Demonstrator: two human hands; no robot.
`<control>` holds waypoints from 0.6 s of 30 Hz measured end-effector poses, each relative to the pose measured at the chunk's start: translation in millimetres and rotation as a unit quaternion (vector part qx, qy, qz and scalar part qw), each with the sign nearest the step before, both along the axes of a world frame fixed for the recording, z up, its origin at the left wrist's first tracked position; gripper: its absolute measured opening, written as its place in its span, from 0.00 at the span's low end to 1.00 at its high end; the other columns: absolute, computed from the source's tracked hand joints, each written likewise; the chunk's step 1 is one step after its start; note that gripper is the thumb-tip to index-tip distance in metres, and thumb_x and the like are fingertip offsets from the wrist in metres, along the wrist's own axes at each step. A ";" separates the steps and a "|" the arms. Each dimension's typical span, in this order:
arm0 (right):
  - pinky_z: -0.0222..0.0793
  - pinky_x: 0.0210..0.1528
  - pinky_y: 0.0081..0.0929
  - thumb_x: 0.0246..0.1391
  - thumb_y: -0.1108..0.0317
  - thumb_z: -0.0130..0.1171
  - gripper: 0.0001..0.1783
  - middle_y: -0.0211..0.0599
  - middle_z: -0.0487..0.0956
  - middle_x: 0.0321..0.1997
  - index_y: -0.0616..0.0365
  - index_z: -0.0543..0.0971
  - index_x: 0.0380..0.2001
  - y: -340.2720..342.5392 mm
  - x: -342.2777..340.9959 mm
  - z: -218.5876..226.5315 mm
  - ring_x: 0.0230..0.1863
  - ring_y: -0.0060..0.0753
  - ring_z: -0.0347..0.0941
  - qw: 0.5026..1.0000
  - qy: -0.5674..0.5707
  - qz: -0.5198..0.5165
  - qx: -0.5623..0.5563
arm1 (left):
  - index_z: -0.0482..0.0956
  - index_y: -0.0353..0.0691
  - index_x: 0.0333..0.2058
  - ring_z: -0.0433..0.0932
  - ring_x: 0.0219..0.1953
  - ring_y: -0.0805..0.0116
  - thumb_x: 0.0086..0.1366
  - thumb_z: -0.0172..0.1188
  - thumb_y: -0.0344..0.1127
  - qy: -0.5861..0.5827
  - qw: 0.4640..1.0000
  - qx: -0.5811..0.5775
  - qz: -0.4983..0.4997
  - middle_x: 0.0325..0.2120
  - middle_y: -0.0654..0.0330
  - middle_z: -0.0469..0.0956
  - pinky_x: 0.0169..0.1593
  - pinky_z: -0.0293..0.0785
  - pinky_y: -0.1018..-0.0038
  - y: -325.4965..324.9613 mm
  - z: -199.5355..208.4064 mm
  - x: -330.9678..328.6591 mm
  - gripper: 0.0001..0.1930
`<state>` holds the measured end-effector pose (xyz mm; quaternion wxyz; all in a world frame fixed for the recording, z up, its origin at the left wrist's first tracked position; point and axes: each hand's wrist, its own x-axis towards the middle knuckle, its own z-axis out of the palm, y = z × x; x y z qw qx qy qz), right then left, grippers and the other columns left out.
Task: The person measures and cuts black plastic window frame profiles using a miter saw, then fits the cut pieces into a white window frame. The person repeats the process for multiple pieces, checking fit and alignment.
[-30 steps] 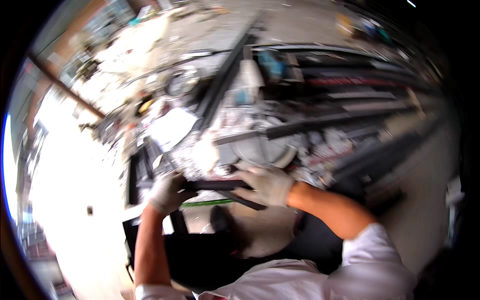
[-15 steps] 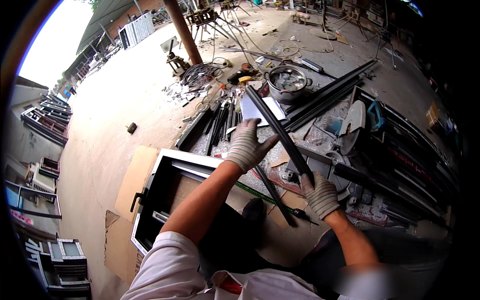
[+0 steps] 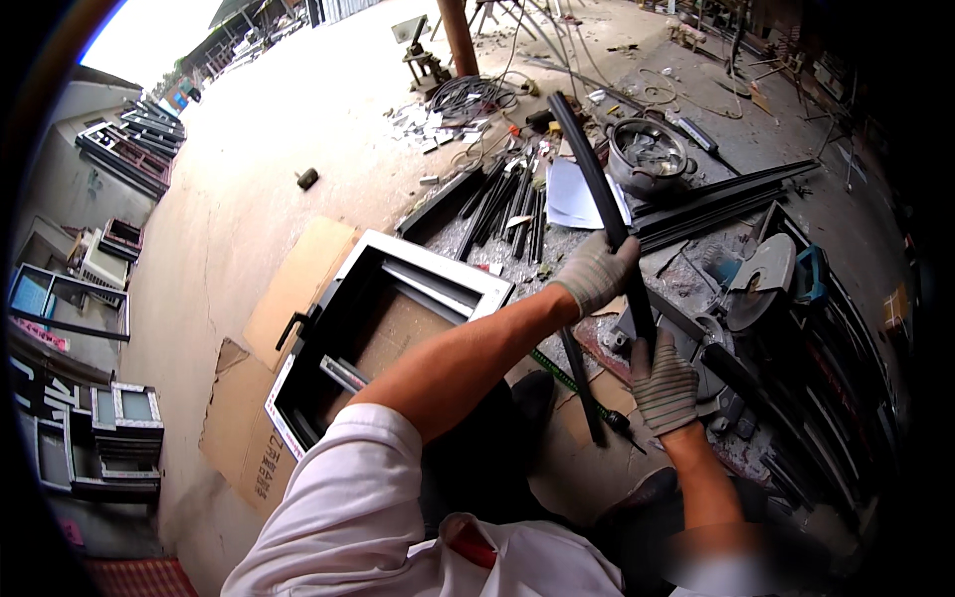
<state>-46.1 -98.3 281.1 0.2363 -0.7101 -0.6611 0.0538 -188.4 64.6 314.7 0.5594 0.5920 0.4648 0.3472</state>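
Both my hands wear pale striped knit work gloves. My left hand point(image 3: 600, 272) is closed round the middle of a long black profile strip point(image 3: 591, 159), which slants up and away from me. Lower down, my right hand point(image 3: 663, 383) grips the near end of the same strip. Behind the strip's upper half lie white paper sheets point(image 3: 572, 196). Left of my left forearm rests a black and white window frame point(image 3: 366, 261) with a black handle point(image 3: 291, 329), loose profile pieces lying inside it. Under my hands another thin black strip point(image 3: 580, 383) lies on the ground.
A cut-off saw point(image 3: 764, 267) with a large pale disc stands at right beside stacked dark profiles. Beyond my hands are a metal pot point(image 3: 649, 159), short black offcuts point(image 3: 505, 204) and coiled cable point(image 3: 472, 98). Flattened cardboard point(image 3: 244, 428) lies under the frame; stacked frames point(image 3: 124, 428) stand far left.
My left hand, earlier spread beside the strip, is now closed round it. The strip stands more upright. My view has shifted, so the surroundings sit lower and mostly farther right.
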 end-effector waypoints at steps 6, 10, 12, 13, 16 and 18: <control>0.72 0.31 0.56 0.69 0.58 0.53 0.12 0.52 0.81 0.27 0.56 0.77 0.42 -6.1 -2.8 -6.6 0.28 0.64 0.78 0.992 0.032 0.103 0.063 | 0.79 0.29 0.33 0.76 0.22 0.59 0.69 0.52 0.50 -0.031 0.985 0.065 0.157 0.22 0.52 0.77 0.30 0.73 0.61 60.9 6.2 -48.9 0.24; 0.73 0.30 0.53 0.66 0.61 0.57 0.08 0.49 0.80 0.26 0.52 0.77 0.35 -20.9 -12.5 -13.1 0.27 0.58 0.79 0.991 -0.002 0.132 -0.016 | 0.80 0.25 0.29 0.82 0.27 0.48 0.68 0.50 0.52 0.037 0.948 0.041 0.313 0.20 0.41 0.79 0.35 0.76 0.56 102.6 -23.0 -111.7 0.29; 0.74 0.32 0.54 0.64 0.62 0.57 0.08 0.53 0.81 0.28 0.54 0.79 0.37 -26.2 -25.4 -24.3 0.29 0.61 0.79 0.981 0.038 0.189 -0.026 | 0.78 0.27 0.27 0.83 0.24 0.49 0.69 0.47 0.53 0.066 0.923 -0.017 0.379 0.21 0.43 0.78 0.31 0.79 0.56 119.3 -51.4 -159.9 0.29; 0.74 0.33 0.54 0.64 0.61 0.57 0.09 0.52 0.81 0.29 0.54 0.79 0.37 -31.1 -8.3 -29.1 0.29 0.62 0.79 0.983 0.020 0.176 -0.043 | 0.77 0.29 0.26 0.82 0.22 0.51 0.69 0.46 0.52 -0.020 0.934 -0.046 0.355 0.20 0.47 0.78 0.26 0.78 0.57 100.9 -35.7 -122.0 0.28; 0.74 0.34 0.53 0.63 0.59 0.58 0.10 0.50 0.82 0.29 0.55 0.80 0.35 -33.2 -23.3 -33.3 0.28 0.59 0.79 0.973 0.011 0.225 -0.045 | 0.78 0.28 0.28 0.82 0.23 0.52 0.68 0.47 0.52 -0.031 0.926 -0.058 0.372 0.21 0.46 0.79 0.28 0.78 0.56 102.4 -46.8 -144.1 0.28; 0.75 0.33 0.50 0.63 0.57 0.58 0.12 0.49 0.82 0.28 0.55 0.80 0.35 -31.6 -32.0 -32.0 0.27 0.56 0.80 0.964 0.001 0.262 -0.038 | 0.78 0.27 0.29 0.82 0.25 0.52 0.68 0.47 0.52 -0.014 0.923 -0.065 0.380 0.21 0.46 0.79 0.30 0.77 0.56 111.0 -55.2 -159.6 0.28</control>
